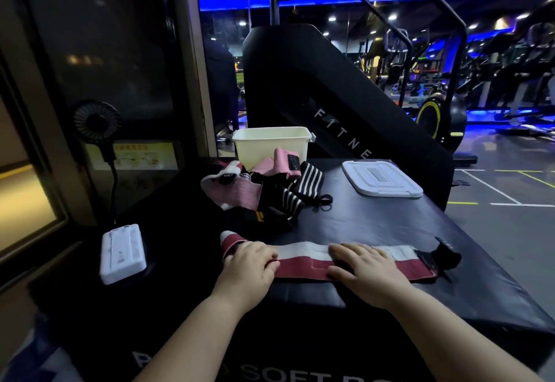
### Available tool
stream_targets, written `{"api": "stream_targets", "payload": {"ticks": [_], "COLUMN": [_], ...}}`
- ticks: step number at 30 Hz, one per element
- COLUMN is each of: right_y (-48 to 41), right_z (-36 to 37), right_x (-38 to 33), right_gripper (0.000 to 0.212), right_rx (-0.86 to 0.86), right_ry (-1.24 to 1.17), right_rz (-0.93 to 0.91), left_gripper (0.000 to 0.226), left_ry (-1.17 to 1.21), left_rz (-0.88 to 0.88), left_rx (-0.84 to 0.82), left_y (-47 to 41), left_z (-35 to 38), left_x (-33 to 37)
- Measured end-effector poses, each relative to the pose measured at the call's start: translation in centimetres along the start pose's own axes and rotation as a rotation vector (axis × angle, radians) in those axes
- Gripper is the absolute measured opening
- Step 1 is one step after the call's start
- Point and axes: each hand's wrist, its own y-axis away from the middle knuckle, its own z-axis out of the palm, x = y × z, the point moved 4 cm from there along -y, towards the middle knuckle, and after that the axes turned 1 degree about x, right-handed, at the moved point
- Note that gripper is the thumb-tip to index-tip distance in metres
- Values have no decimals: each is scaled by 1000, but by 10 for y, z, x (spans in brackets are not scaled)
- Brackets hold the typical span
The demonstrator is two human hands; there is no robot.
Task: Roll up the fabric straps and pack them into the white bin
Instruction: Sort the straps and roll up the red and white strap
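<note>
Red-and-white strap [303, 261] lay flat, running left-right along the near edge of the black padded box [375, 222], not rolled. Its striped left end poked out beyond the left hand [246, 267], and the black tab end [444, 257] stuck out to the right, past the right hand [363, 270]. Left hand sat on the strap's left part with fingers [268, 257] bent and bunched together, tips down on the fabric; cannot tell if they gripped it or only pressed. Right hand lay palm down on the strap's middle-right, fingers [345, 251] straight and slightly spread, pointing left and pressing the fabric flat. A bare stretch of strap showed between the two hands.

Farther back, a loose pile of straps [264, 192], pink ones and black-and-white striped ones, unrolled. White bin [270, 144] stood at the far edge just behind the pile, nothing visible inside from this angle. White lid [381, 178] lay flat at far right, apart from the bin. At near left, a white power bank [121, 254], cable running up to a small black fan [96, 121]. Black stair machine [330, 105] rose behind the box
</note>
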Motion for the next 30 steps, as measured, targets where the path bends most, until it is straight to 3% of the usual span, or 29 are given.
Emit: {"api": "stream_targets", "payload": {"ticks": [4,9,12,16,20,24,30], "right_y": [3,4,5,5,11,24,33], "right_z": [1,-3,-6,-15,-35,-38,-22], "right_x": [-3,-7,-14,-9,29,71,88], "right_gripper": [64,56,49,53,37,37,28], "right_rx": [-1,41,54,77,256,252,130], "right_ry": [14,24,4,-168,-282,-218,-97], "right_rz": [8,19,11,28,164,282,169], "left_gripper": [34,58,55,43,37,37,45], "left_ry": [-58,-137,-132,-64,5,31,-58], "left_rz": [-95,-238,-248,-151,-30,79,124], "left_rx": [2,-111,-138,-55,26,-84,-290], "left_y": [2,0,-3,-13,-27,-39,-53], "left_z": [-3,-7,-8,-8,-2,23,61], "left_x": [-21,-38,-37,-11,35,81,137]}}
